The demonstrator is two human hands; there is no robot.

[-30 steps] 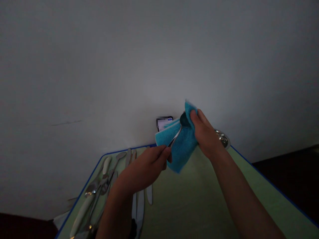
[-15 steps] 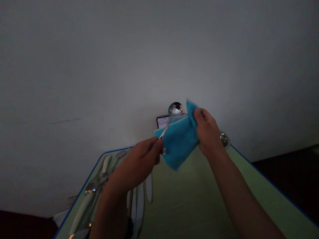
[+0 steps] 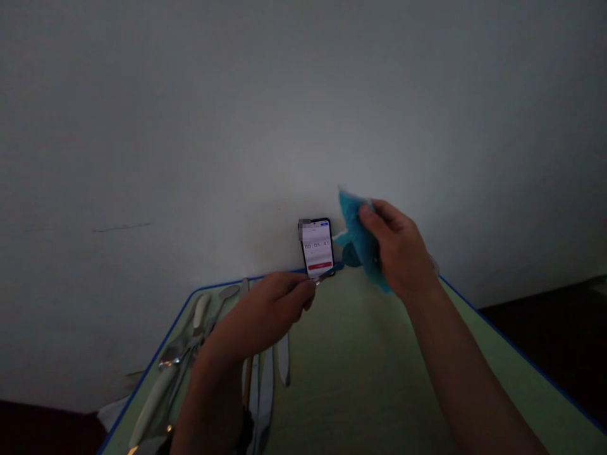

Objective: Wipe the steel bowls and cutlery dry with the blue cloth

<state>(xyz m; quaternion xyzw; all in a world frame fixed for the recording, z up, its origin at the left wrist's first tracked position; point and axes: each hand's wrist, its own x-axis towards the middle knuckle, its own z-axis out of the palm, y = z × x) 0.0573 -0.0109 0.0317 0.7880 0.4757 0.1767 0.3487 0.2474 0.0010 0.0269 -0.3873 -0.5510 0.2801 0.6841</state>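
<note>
My left hand (image 3: 277, 309) pinches a metal spoon (image 3: 328, 273) by its handle, above the back of the green table. The spoon points right, and its bowl looks bluish and lies close against a blue cloth. My right hand (image 3: 403, 253) is closed on that blue cloth (image 3: 355, 221), which is bunched and slightly blurred by motion. Whether the cloth touches the bowl I cannot tell. Behind the spoon, a phone (image 3: 317, 243) with a lit timer screen leans upright on the wall.
On the left of the table (image 3: 341, 379) lie several pieces of cutlery, among them table knives (image 3: 266, 392) and a spoon (image 3: 229, 292), partly behind my left arm. A shiny rim (image 3: 434, 265) shows behind my right wrist. The wall (image 3: 237, 158) rises at the table's far edge.
The spoon has tipped down from upright to pointing right, its bowl now beside the cloth. The cloth has gone from spread out to bunched, and the phone is now mostly uncovered.
</note>
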